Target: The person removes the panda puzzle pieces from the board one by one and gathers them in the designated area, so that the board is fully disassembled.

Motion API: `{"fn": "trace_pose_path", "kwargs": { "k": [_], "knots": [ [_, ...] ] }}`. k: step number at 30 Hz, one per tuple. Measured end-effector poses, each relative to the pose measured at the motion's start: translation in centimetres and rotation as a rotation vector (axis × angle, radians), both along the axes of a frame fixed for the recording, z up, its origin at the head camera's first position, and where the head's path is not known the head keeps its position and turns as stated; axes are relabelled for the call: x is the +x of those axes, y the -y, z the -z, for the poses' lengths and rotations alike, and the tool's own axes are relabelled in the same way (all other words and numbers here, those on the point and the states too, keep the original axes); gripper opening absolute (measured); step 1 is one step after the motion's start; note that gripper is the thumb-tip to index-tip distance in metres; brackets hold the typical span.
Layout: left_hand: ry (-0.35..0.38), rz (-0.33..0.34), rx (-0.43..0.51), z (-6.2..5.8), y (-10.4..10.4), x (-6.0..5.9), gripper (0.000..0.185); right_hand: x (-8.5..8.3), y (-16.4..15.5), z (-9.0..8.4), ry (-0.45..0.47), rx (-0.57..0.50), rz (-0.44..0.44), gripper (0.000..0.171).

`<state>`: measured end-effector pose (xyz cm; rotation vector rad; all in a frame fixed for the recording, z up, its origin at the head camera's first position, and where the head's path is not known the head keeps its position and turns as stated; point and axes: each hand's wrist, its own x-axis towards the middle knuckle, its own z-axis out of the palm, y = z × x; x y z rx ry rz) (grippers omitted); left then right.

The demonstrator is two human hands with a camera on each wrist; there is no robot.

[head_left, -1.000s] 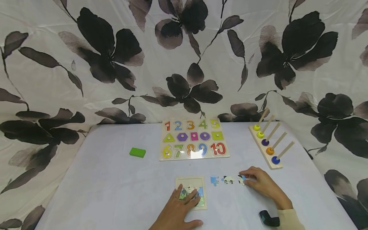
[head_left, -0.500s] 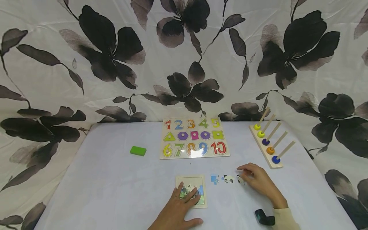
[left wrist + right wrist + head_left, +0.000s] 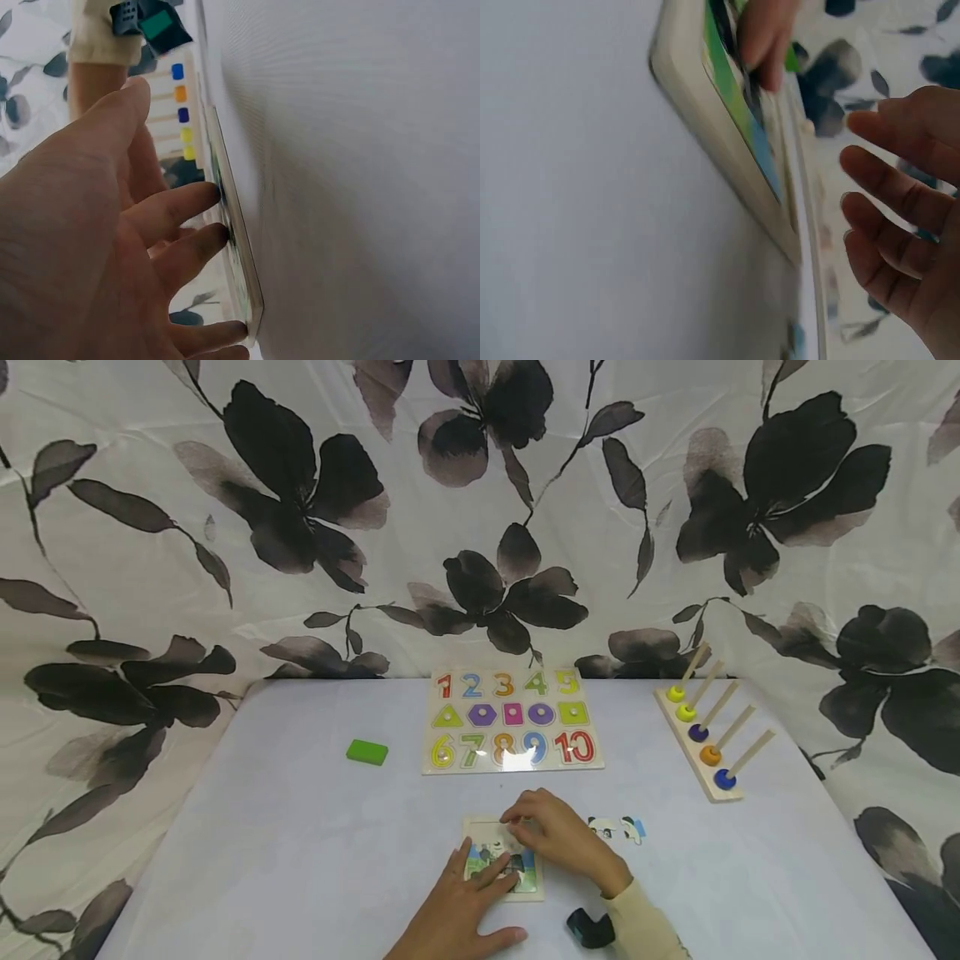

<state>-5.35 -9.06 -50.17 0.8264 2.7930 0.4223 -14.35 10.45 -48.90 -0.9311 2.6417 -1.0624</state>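
Left hand point(image 3: 467, 910): fingers flat, grasping nothing, pinning the puzzle tray point(image 3: 477, 829) steady.
Right hand point(image 3: 553, 837): at the tray's far edge; grip cannot be told.

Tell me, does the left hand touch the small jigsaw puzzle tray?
Touching. In the left wrist view the left hand lays its fingertips flat on the jigsaw puzzle tray; the head view agrees.
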Motion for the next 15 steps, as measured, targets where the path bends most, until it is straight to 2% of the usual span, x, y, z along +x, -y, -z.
{"fn": "trace_pose_path", "kwargs": {
  "k": [7,15],
  "knots": [
    [-0.057,0.046,0.011,0.5,0.1,0.0,0.068,0.5,2.7,1.0,-0.002,0.104,-0.077,0.018],
    [0.013,0.003,-0.003,0.1,0.2,0.0,0.066,0.7,3.1,0.8,0.043,0.121,-0.063,0.022]
  ]
}}
